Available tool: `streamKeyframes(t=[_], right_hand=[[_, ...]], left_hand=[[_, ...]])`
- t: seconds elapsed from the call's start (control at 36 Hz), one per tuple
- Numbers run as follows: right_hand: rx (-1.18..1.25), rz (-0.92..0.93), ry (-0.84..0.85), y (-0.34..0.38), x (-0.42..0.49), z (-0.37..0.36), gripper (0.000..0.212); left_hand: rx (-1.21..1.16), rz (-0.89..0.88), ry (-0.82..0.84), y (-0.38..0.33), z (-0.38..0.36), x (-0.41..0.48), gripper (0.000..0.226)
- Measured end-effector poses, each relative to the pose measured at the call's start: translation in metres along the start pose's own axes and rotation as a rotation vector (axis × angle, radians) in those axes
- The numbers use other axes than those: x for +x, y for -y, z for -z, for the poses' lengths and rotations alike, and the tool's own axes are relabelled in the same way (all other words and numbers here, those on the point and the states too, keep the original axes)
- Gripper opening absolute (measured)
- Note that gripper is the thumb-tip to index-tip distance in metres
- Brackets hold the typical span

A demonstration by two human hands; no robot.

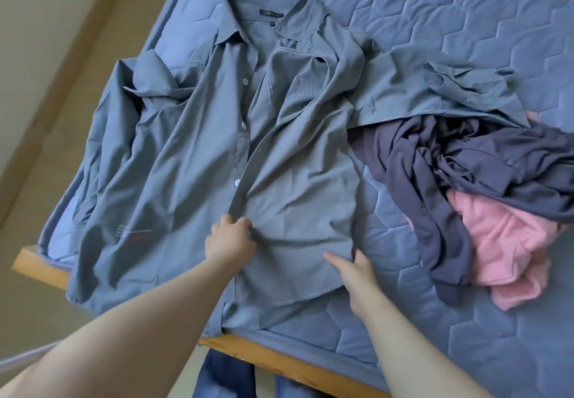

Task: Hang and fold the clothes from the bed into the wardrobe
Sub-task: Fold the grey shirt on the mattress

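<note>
The shirt (192, 161) lay spread open at the near left corner of the bed (466, 18), the left hand (231, 237) clutching its button strip and the right hand (357, 276) pinching its side edge, thumb on top.

Collar label (271, 12) on the shirt (186, 155): lettering too small to be read.
Pink garment (503, 242): partly covered by the dark garment (435, 164), which is cut off at the right edge.
Left hand (231, 237): fingers (236, 222) partly hidden in a shirt fold.
Bed (466, 25): cut off at top and right.
</note>
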State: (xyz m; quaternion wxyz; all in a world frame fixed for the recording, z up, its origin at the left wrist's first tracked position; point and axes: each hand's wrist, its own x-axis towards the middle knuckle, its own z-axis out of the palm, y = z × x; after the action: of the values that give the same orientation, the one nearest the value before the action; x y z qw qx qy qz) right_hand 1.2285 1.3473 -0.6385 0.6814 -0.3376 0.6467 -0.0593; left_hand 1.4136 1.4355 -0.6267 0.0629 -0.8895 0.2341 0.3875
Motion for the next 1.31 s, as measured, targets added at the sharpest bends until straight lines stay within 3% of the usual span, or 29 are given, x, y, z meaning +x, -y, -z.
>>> streamKeyframes(t=[0.08,0.17,0.31,0.33,0.39,0.47,0.58,0.69,0.78,0.86,0.92,1.08,1.22,1.28,1.31], right_hand=[[0.311,-0.09,-0.051,0.003,-0.013,0.003,0.019],[0.651,-0.208,0.112,0.005,-0.029,0.006,0.018],[0.878,-0.135,0.232,-0.005,-0.037,0.0,0.028],[0.883,-0.144,0.213,-0.004,-0.039,-0.004,0.03],[0.899,-0.165,0.113,-0.004,-0.033,-0.01,0.011],[0.823,-0.169,0.049,-0.007,-0.021,-0.016,0.026],[0.621,-0.079,0.165,-0.007,-0.025,-0.021,0.037],[0.494,-0.158,0.207,-0.003,-0.024,-0.023,0.03],[0.324,-0.222,0.014,-0.005,-0.018,-0.026,0.042],[0.26,-0.141,-0.312,-0.008,-0.017,-0.019,0.026],[0.172,-0.053,-0.464,-0.015,-0.02,-0.007,0.027],[0.027,-0.015,-0.702,-0.043,-0.035,0.029,0.019],[0.237,-0.007,-0.866,-0.045,-0.039,0.043,0.027],[0.263,-0.002,-0.963,-0.048,-0.039,0.047,0.02],[0.304,-0.02,-0.982,-0.047,-0.041,0.049,0.015]], left_hand=[[-0.042,0.04,-0.085,0.005,0.0,-0.006,0.049],[-0.253,0.052,0.026,0.013,-0.005,-0.004,0.055],[-0.307,-0.028,0.116,0.026,-0.007,-0.005,0.047],[-0.312,-0.037,0.126,0.029,-0.007,-0.006,0.044],[-0.352,-0.04,0.139,0.034,-0.008,-0.008,0.037],[-0.48,-0.057,0.179,0.038,-0.01,-0.01,0.033],[-0.731,-0.006,0.252,0.041,-0.012,-0.012,0.036],[-0.805,0.011,0.298,0.043,-0.016,-0.013,0.039],[-0.845,0.024,0.279,0.044,-0.016,-0.012,0.037],[-0.782,0.027,0.206,0.048,-0.014,-0.012,0.04],[-0.744,0.036,0.166,0.052,-0.011,-0.014,0.049],[-0.655,0.063,0.152,0.059,-0.003,-0.024,0.077],[-0.469,0.112,0.234,0.06,-0.006,-0.033,0.04],[-0.369,0.096,0.276,0.059,-0.011,-0.038,0.017],[-0.341,0.09,0.28,0.059,-0.014,-0.04,0.021]])
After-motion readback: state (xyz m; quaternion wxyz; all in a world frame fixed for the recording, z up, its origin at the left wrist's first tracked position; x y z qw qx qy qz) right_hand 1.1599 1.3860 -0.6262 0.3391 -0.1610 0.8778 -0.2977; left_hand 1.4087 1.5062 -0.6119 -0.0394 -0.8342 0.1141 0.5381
